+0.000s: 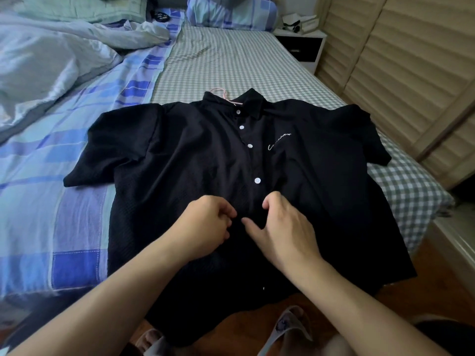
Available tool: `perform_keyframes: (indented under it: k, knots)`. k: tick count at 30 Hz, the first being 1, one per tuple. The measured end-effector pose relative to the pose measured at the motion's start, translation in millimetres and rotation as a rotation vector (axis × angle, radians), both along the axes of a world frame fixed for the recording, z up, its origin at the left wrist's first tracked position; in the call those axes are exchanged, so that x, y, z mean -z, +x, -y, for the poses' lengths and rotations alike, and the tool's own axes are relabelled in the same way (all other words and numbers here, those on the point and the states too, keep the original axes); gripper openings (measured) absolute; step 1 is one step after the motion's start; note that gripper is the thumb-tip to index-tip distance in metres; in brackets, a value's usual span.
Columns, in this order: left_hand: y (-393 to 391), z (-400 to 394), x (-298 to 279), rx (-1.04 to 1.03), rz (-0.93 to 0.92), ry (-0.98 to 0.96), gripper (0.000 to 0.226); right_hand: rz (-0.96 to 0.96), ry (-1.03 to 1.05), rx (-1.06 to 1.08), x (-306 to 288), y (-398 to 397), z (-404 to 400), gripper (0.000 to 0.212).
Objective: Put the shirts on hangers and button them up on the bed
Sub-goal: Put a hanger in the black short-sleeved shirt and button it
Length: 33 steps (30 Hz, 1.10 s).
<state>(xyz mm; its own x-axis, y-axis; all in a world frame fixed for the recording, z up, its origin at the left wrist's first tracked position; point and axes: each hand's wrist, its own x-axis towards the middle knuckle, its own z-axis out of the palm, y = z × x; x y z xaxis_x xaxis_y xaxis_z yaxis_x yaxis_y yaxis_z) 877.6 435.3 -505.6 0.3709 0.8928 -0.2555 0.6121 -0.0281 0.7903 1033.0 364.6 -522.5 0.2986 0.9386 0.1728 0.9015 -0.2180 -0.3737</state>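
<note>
Black short-sleeved shirt (pixel 195 160) spread face-up across the bed (pixel 231 55), hem hanging over the near edge, collar pointing toward the far end. Buttoning step in hand, judged well along: four white buttons (pixel 257 180) look fastened down the placket from the collar, lower part not yet closed. Left hand (pixel 208 222) curled, fingers pinching the left placket edge just below the lowest done button. Right hand (pixel 285 224) curled too, thumb and fingers gripping the right placket edge, nearly touching the left. Button being worked hidden between the fingers. Next move likely calls for lining button to hole and pushing it through, then one more near the hem, where a small white speck shows. Fabric dark, faintly ribbed, lying fairly flat; white script logo (pixel 279 141) on the chest. Pink hanger (pixel 221 93) hook poking out past the collar, so hanger already inside. Rumpled pale quilt (pixel 51 60) at the far left corner.
</note>
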Motion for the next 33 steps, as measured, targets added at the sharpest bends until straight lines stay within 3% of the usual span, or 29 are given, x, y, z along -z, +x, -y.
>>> perform_keyframes:
  k: [3, 5, 8, 10, 14, 17, 21, 24, 27, 33]
  knots:
    - [0.9, 13.0, 1.4, 0.113, -0.143, 0.189, 0.03, -0.042, 0.016, 0.032, -3.1, 8.0, -4.9, 0.018]
    - [0.7, 18.1, 1.7, 0.14, -0.182, 0.278, 0.032, -0.313, -0.012, 0.064, -9.0, 22.7, -6.0, 0.012]
    - [1.7, 19.7, 3.3, 0.132, -0.186, 0.329, 0.03, -0.883, -0.101, 0.078, -22.1, 42.7, 0.5, 0.013]
    - [3.9, 20.9, 3.6, 0.122, -0.2, 0.341, 0.027, -1.097, -0.221, 0.063, -28.7, 52.8, 3.4, 0.012]
    - [13.1, 25.6, 2.0, 0.157, -0.131, 0.413, 0.023, -1.137, -0.396, 0.01, -34.9, 65.1, 1.6, 0.02]
    - [20.6, 27.6, 3.3, 0.207, -0.049, 0.356, 0.019, -1.161, -0.454, -0.034, -36.4, 68.3, 1.6, 0.023]
    - [29.8, 32.1, 13.7, 0.28, -0.15, 0.378, 0.025, -1.207, -0.492, -0.088, -33.6, 72.0, 1.5, 0.021]
    - [34.1, 38.9, 19.5, 0.3, -0.193, 0.435, 0.024, -1.199, -0.473, -0.077, -28.1, 73.7, 1.8, 0.004]
    - [36.7, 41.5, 23.9, 0.298, -0.215, 0.48, 0.016, -1.211, -0.451, -0.054, -26.8, 75.7, 3.9, 0.022]
    - [34.5, 36.9, 17.9, 0.238, -0.167, 0.377, 0.008, -1.22, -0.494, -0.056, -30.3, 76.9, 11.1, 0.023]
